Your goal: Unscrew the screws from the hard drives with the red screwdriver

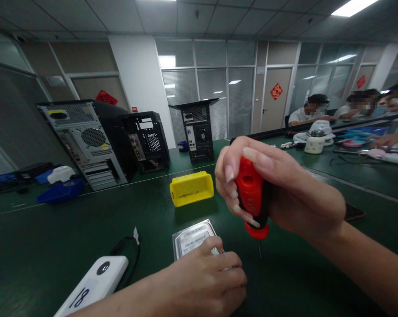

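Fingers first: my left hand (205,275) lies palm down, fingers together and pressed onto the near end of the hard drive (193,237), pinning it flat to the green worktop (70,237). My right hand (278,193) is wrapped tight round the red handle of the screwdriver (253,198), held upright, its thin shaft pointing down just right of the drive; I cannot tell whether the tip touches anything. The drive lies label up, close in front of me, mostly showing beyond my knuckles. I judge it a dense, stiff metal block, heavy for its bulk, with smooth faces that would slide on this worktop, so it wants pressure from above or a grip across its two long edges, never on the label face or the circuit side. The screwdriver looks light, its ribbed handle giving sure purchase. Left of my wrist sits a white power bank (96,279) marked 18, with a black cable (128,248) looping off it. Further out stands a yellow plastic bin (191,188), well apart from the drive. Beyond that, three open computer cases (86,141) stand along the worktop, blue trays (62,190) to their left. At the far right other people sit at a neighbouring bench among small appliances
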### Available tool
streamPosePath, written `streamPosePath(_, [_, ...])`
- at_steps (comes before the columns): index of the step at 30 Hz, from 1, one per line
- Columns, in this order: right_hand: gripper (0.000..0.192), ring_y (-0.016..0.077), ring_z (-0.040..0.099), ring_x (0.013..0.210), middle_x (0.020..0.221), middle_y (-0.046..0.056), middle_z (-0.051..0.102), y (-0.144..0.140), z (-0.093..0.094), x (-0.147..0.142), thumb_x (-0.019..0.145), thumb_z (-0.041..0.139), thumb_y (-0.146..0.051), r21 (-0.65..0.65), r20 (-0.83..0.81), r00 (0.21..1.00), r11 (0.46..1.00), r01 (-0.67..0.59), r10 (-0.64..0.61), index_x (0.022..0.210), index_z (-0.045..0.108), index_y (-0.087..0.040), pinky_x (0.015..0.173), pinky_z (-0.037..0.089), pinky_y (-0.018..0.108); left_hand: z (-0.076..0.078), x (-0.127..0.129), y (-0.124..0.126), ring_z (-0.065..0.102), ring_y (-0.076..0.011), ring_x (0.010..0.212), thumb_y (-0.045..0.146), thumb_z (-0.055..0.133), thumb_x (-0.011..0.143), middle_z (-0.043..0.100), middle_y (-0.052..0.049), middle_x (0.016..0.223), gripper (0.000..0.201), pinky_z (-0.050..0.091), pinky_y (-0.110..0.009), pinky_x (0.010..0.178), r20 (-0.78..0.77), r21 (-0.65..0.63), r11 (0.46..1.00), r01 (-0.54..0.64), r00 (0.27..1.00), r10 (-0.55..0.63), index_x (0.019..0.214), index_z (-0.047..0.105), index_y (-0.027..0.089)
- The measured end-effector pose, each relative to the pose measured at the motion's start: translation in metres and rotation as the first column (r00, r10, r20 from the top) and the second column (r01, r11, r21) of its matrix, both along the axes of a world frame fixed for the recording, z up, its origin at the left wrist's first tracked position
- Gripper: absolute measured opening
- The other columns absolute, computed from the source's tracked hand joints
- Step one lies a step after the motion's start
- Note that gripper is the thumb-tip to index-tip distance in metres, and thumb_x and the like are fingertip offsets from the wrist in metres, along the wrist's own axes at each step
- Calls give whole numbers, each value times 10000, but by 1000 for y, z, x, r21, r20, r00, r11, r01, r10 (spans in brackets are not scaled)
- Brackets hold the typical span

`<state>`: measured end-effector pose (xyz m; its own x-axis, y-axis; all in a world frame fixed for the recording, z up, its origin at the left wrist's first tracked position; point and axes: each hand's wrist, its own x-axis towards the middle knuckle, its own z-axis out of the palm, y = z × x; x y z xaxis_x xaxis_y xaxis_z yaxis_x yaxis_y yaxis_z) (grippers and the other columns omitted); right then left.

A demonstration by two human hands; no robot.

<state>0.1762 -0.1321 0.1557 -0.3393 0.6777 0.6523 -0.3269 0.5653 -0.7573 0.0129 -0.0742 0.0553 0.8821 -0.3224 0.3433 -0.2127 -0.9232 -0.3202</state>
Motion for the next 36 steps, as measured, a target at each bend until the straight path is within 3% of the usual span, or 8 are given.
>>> streamPosePath(9, [232, 104, 482, 635, 741, 5, 499, 1, -1, 0, 984, 425, -261, 1, -9, 1000, 1000, -27, 27, 884, 584, -124, 513, 420, 180, 2, 0, -1, 567, -128, 800, 145, 509, 1001, 670, 44, 804, 233, 303, -349, 728, -5, 12, 1000, -15, 1000, 15, 812, 645, 149])
streamPosePath(17, [224, 101, 492, 637, 743, 2, 509, 1, -1, 1, 987, 425, -255, -18, -7, 999, 999, -32, 32, 886, 580, -128, 527, 429, 181, -2, 1, 5, 582, -123, 883, 170, 528, 1007, 691, 58, 938, 156, 290, -337, 744, -41, -45, 998, -34, 999, 32, 935, 665, 194])
streamPosePath(25, [239, 115, 481, 605, 717, 10, 504, 0, 1, -2, 959, 461, -305, -11, -31, 1000, 1000, 2, -2, 834, 594, -152, 477, 429, 191, -6, 0, 11, 597, -122, 912, 180, 589, 980, 701, 67, 1001, 91, 292, -338, 803, -97, -178, 982, -56, 994, 39, 1008, 663, 226])
streamPosePath(36, [269, 49, 386, 428, 612, -49, 470, 5, -13, -13, 913, 563, -291, -77, -302, 945, 984, -158, 128, 675, 510, -177, 326, 344, 102, -2, 1, 10, 602, -132, 980, 230, 571, 984, 709, 47, 1045, 105, 307, -305, 913, -212, -413, 904, -110, 977, 22, 988, 676, 216])
